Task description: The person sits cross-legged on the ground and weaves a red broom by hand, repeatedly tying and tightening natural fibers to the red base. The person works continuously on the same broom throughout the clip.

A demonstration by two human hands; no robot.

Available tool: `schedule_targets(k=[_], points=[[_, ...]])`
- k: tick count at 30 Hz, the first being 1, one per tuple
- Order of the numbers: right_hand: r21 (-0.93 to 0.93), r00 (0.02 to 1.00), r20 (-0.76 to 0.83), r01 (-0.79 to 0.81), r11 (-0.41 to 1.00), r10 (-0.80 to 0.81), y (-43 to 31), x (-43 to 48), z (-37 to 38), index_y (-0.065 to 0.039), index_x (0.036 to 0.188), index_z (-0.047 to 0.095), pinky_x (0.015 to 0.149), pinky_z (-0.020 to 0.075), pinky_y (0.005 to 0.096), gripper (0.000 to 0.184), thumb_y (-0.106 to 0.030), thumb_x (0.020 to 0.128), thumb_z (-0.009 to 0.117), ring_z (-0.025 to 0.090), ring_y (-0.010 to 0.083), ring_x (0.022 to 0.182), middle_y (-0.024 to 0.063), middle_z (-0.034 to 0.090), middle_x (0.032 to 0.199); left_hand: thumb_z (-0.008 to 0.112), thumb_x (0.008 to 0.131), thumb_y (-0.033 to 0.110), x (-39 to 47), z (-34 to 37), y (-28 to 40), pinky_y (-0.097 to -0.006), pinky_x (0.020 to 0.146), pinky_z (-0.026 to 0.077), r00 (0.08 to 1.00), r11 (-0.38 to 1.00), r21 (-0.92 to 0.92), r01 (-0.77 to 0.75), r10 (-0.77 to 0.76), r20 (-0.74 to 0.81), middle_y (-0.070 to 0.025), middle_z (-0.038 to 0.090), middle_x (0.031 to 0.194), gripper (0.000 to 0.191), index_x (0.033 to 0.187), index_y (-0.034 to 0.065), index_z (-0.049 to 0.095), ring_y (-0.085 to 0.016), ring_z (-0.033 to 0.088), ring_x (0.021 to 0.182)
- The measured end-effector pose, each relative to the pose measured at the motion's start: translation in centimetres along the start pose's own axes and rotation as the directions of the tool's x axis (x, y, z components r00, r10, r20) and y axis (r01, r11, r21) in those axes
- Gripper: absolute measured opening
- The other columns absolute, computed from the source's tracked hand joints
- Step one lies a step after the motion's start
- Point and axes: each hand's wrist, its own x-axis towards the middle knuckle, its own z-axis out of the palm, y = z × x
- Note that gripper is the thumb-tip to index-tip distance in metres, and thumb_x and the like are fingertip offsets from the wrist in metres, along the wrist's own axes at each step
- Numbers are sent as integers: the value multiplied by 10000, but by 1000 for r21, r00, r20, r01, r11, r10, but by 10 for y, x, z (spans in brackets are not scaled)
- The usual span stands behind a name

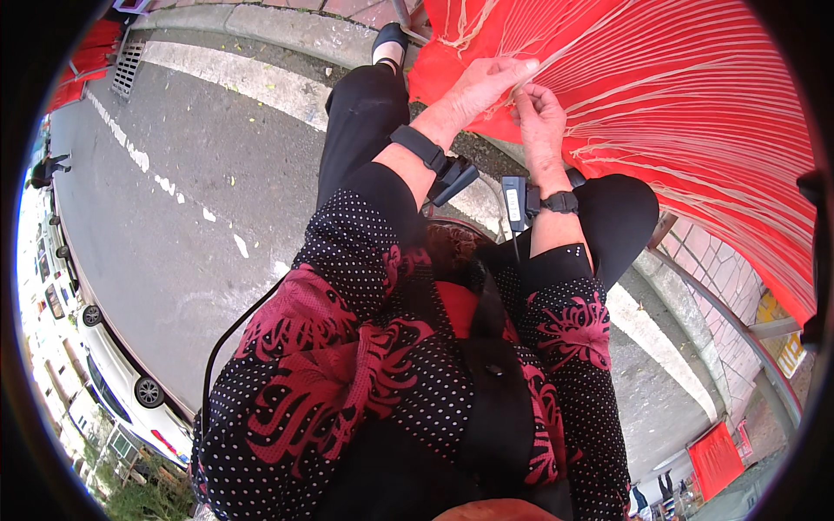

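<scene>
Pale strings (677, 88) fan out in many lines across a large red cloth (449, 26) in front of me. My left hand (492, 81) comes in from the left over the cloth's near edge, with its thumb and fingers pinched on a bundle of these strings. Just to the right and a little lower, my right hand (541, 117) has its fingertips closed on the same bundle, close to the left fingertips. Loose string ends hang below the fingers. Each wrist bears a black strap with a small device. What lies between the fingertips is partly hidden.
Metal rails (723, 306) stand under and beside the cloth. My black-trousered knees are spread on both sides of my hands. A curb (280, 29), a drain grate (128, 68) and a road with white lines lie beyond. White cars (117, 391) stand far left; people are in the distance.
</scene>
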Motion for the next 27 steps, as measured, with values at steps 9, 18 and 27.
schedule_targets(k=[9,18,27], points=[[-7,1000,5,1,1000,-1,-12,-14,-5,-12,959,603,594,457,217,187,-180,876,597,554,61,668,16,617,771,687,798,161,7,14,-1,-241,741,452,995,997,20,76,-75,-66,-43,651,858,288,1025,-11,643,-94,571,803],[68,997,-57,-43,997,47,-34,-1,-26,-75,1060,604,667,459,238,259,-260,879,597,557,63,797,-28,608,892,680,788,70,11,10,1,-227,646,460,993,991,-124,55,-67,-96,-37,635,769,119,880,-2,663,-89,564,687],[267,983,-183,22,963,29,-46,13,-19,-68,1067,624,664,456,210,279,-253,859,637,572,56,781,-7,651,945,686,798,143,5,10,-1,-239,662,409,984,980,-88,176,-178,-13,3,649,787,132,907,71,667,-76,574,722]])
